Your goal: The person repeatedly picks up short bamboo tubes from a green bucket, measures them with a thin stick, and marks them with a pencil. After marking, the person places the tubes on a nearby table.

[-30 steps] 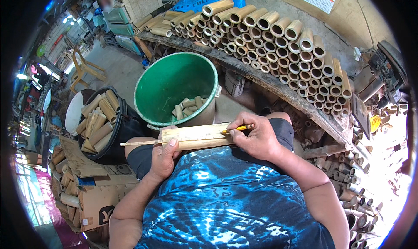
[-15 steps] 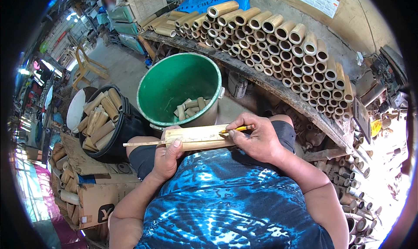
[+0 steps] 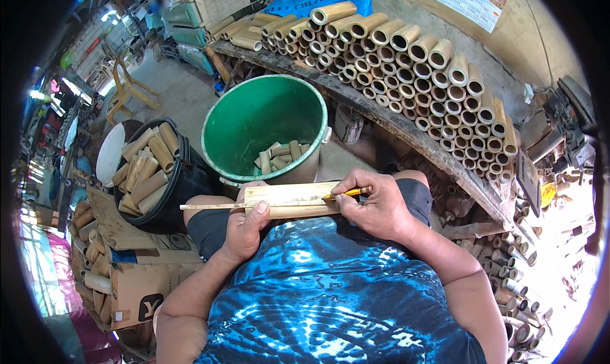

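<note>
Across my lap lies a pale bamboo tube (image 3: pixel 289 192), gripped near its left end by my left hand (image 3: pixel 244 229). The left thumb presses a thin, flat wooden strip (image 3: pixel 206 206) lengthwise against it, and the strip's end sticks out past the tube on the left. My right hand (image 3: pixel 376 206) is closed around a yellow pencil (image 3: pixel 358 191), whose tip is at the tube near its right end. The left fingers behind the tube are mostly hidden.
Beyond my knees stands a green tub (image 3: pixel 213 132) with short bamboo pieces inside. To its left, a black bin (image 3: pixel 184 192) is full of cut bamboo. Stacked bamboo tubes (image 3: pixel 406 65) cover a wooden bench (image 3: pixel 438 157). A cardboard box (image 3: pixel 143 288) sits at left.
The view has shifted slightly. The pencil tip is a little lower against the tube; both hands keep their grips.
</note>
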Tool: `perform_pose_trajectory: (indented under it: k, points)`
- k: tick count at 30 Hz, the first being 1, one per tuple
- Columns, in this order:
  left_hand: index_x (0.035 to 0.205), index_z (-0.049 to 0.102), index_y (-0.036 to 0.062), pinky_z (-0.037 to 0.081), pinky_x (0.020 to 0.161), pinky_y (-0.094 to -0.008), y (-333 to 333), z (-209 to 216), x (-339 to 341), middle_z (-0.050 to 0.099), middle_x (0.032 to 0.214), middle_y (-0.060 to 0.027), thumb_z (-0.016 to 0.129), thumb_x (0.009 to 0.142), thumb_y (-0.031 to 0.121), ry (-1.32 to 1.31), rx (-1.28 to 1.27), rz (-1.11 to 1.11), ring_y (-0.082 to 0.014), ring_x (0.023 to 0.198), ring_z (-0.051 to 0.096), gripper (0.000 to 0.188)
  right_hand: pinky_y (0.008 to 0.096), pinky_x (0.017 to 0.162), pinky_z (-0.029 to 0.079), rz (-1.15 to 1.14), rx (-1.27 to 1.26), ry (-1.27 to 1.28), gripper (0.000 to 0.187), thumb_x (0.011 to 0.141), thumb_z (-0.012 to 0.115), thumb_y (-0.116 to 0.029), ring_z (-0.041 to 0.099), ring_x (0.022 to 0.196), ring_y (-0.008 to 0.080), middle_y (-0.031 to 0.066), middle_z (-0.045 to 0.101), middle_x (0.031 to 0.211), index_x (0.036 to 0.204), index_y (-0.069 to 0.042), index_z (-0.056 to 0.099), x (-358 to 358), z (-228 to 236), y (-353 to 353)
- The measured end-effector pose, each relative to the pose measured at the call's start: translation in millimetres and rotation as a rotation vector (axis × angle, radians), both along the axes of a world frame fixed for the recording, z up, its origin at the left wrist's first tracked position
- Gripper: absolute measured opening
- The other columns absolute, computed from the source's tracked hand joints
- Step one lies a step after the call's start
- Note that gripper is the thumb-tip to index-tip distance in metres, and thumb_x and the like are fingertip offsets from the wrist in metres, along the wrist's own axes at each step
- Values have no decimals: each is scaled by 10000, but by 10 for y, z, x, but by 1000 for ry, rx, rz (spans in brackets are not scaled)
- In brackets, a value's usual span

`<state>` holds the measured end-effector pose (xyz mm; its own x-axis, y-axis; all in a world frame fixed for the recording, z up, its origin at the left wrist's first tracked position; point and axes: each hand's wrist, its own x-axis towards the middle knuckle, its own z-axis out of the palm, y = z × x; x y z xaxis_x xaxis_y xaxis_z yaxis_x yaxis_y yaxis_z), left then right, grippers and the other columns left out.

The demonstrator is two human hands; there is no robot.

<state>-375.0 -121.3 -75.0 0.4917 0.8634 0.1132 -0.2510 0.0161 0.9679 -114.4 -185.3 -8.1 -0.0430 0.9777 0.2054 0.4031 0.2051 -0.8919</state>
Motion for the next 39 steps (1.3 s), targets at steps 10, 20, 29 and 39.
perform_pose_trajectory:
  k: [10,20,29,39]
  points:
    - [1257,464,52,340,608,-190,-28,32,19,529,920,21,584,984,268,-14,-4,24,-27,693,401,368,301,694,542,-24,118,-26,133,834,703,-93,689,751,168,124,700,824,932,-8,678,-67,76,18]
    - [1243,469,52,350,646,-197,-27,29,-23,522,923,20,579,985,275,20,8,12,-32,718,413,359,291,697,540,26,139,-97,97,838,685,-56,675,757,157,114,697,832,913,3,669,-173,33,71]
    - [1235,472,14,418,849,-248,-37,30,-20,548,1026,-26,565,990,265,20,64,36,-77,917,493,363,311,691,551,26,124,-67,107,838,693,-70,699,749,187,130,701,831,926,-12,674,-217,84,81]
    - [1226,475,9,412,903,-264,-40,3,-47,525,1095,-43,557,995,262,30,47,36,-98,992,485,353,310,665,549,80,113,-105,114,838,697,-83,700,738,197,132,693,803,924,-12,673,-331,74,138]
